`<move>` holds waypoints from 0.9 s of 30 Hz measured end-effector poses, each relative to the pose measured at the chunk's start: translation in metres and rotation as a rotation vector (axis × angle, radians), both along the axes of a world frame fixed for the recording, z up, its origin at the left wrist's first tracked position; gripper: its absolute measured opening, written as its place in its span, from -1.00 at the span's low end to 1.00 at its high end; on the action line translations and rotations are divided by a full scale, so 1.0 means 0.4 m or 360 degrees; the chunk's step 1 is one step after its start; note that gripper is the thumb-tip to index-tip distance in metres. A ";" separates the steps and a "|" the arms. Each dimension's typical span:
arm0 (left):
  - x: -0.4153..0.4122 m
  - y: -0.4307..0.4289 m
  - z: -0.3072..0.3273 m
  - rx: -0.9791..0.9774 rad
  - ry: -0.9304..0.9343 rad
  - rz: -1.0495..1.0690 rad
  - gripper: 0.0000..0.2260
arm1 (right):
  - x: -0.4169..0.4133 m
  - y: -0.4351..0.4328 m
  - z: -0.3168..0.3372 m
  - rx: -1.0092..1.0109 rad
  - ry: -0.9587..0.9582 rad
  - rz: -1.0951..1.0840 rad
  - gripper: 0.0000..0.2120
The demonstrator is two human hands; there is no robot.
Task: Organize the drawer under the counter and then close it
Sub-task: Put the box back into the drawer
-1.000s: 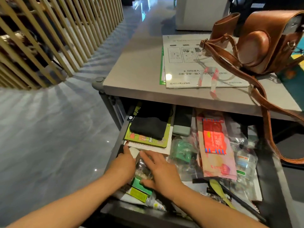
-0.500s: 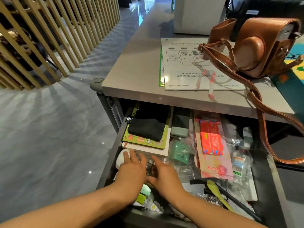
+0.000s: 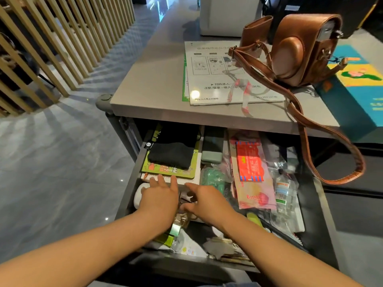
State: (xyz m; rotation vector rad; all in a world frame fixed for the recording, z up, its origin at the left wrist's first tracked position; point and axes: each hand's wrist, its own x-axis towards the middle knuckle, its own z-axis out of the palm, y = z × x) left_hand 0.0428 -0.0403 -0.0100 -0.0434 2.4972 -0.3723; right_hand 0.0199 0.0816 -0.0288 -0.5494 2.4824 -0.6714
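While my left hand (image 3: 158, 198) lies flat with spread fingers, grasping nothing, over a white object (image 3: 139, 194), my right hand (image 3: 207, 200) hovers released beside it. Both are inside the pulled-out drawer (image 3: 132, 183) under the counter (image 3: 157, 83), near a pink packet (image 3: 256, 193).

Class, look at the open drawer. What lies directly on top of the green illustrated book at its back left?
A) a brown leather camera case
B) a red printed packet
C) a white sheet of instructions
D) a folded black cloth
D: the folded black cloth rests on the green illustrated book in the drawer; the other items sit elsewhere.
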 end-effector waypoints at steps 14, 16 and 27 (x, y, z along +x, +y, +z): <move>-0.134 0.231 0.226 0.0595 0.0868 -0.0576 -0.40 | -0.078 0.258 0.278 -0.0262 0.0532 -0.0357 -0.69; -0.154 0.272 0.253 0.0764 0.0999 -0.0651 -0.48 | -0.089 0.302 0.319 -0.0304 0.0669 -0.0444 -0.73; -0.329 0.559 0.297 0.1293 0.0998 -0.0853 -0.45 | -0.219 0.593 0.404 0.0387 0.1094 -0.1070 -0.46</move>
